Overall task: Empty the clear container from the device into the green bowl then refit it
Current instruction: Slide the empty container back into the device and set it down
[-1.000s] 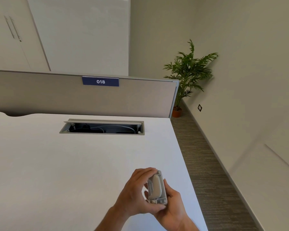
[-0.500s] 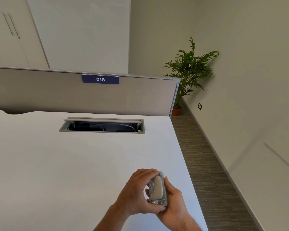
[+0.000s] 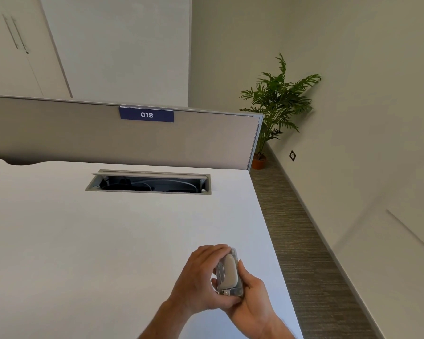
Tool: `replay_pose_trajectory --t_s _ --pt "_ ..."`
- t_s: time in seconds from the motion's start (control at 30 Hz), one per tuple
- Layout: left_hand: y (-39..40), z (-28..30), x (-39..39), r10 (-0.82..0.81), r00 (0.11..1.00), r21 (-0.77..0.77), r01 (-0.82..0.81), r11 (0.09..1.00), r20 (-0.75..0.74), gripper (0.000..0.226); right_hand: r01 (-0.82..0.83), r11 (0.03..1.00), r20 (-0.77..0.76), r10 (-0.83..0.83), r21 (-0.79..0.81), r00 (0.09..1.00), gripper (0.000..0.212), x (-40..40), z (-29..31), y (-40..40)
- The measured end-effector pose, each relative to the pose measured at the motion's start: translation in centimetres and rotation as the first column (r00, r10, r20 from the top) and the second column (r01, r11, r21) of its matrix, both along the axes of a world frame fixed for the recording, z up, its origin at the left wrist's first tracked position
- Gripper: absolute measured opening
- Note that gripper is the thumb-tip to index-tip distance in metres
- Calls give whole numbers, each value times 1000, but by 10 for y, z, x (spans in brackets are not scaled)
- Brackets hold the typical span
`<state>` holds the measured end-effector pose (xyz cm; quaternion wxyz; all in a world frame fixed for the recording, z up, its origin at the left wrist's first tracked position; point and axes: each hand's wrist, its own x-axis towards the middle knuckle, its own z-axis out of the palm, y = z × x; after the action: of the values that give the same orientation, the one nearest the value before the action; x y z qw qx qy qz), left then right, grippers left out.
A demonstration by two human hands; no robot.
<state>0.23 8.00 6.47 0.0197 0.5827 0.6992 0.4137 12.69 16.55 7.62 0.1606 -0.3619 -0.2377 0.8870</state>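
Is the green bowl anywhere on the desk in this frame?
No: the desk shows only its open cable tray and both hands, left hand and right hand, around the device.

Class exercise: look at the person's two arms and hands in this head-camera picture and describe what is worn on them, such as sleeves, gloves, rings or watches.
Both hands are bare: no gloves on the left hand or the right hand. No rings show on the visible fingers. Both forearms are uncovered as far as the frame's bottom edge, with no sleeve, watch or bracelet in view. Nothing above that is visible.
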Motion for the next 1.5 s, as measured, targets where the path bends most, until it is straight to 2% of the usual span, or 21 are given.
replay_pose_trajectory --t_s 0.07,0.13,0.23,0.3,0.37,0.4,0.43,0.57,0.63,0.77,0.93,1.07,1.23,1.4,1.5 --pt "0 2 3 24 996 -35 -21 999 83 101 -18 998 25 17 57 1000 44 1 1 1" --pt "0 5 4 36 972 -131 -6 991 232 115 -46 989 64 37 137 997 39 1 2 3" --pt "0 8 4 53 876 -193 46 980 478 129 -66 971 106 42 230 993 39 1 1 7" --pt "3 11 8 158 762 -171 -64 983 628 102 -66 963 111 38 262 993 39 1 3 8" --pt "6 13 11 252 567 -183 -177 967 784 56 -76 956 109 47 282 993 40 0 4 8" --pt "8 14 12 279 488 -206 -199 958 827 34 -86 953 112 55 292 992 40 -1 4 7" --pt "8 15 12 287 444 -219 -197 955 849 22 -97 947 117 64 305 991 40 -2 4 6" --pt "6 21 13 294 349 -234 -203 951 890 25 -121 939 128 84 322 988 42 -3 8 3" --pt "5 24 12 285 343 -221 -214 952 895 26 -130 938 129 93 322 987 44 -2 10 2" --pt "7 26 9 336 444 -228 -279 933 831 24 -169 930 144 128 326 981 43 0 13 2" --pt "6 31 3 344 471 -225 -292 930 812 19 -351 850 281 252 393 926 41 5 19 6" --pt "2 34 4 338 410 -251 -253 935 847 21 -423 807 359 283 412 890 48 7 21 14" --pt "-4 36 7 295 335 -286 -76 955 895 29 -390 819 404 216 421 889 47 5 16 20" --pt "-14 31 8 254 333 -272 8 962 908 40 -350 839 412 170 416 895 49 5 12 25" --pt "-14 32 7 261 361 -280 0 960 895 37 -346 845 415 167 407 894 50 5 8 25"
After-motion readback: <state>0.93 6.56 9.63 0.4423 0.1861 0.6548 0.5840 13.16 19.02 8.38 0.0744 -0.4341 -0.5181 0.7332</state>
